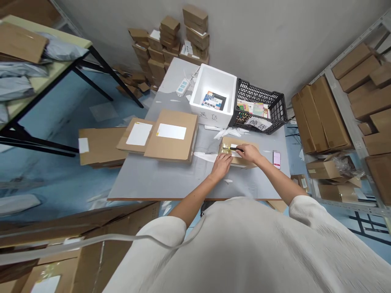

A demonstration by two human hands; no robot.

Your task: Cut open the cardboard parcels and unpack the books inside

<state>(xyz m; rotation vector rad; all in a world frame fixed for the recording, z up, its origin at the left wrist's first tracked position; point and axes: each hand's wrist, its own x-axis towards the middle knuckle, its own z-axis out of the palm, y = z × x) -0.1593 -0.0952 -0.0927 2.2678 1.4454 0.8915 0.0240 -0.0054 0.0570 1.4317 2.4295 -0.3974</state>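
A small cardboard box (249, 142) with a white label lies on the grey table in front of me. Clear yellowish tape (225, 145) covers its left end. My right hand (250, 154) is closed around a black box cutter (236, 149), whose tip is at the tape beside the label. With its fingers stretched out, my left hand (222, 165) rests on the box's near left corner. Part of the box's front is hidden behind my hands.
Two labelled cardboard boxes, including a larger carton (171, 148), stand on the left of the table (146, 183). Behind are a white bin (210, 119) and a black crate (276, 103). A phone (276, 159) lies right. A power strip (183, 87) sits at the back.
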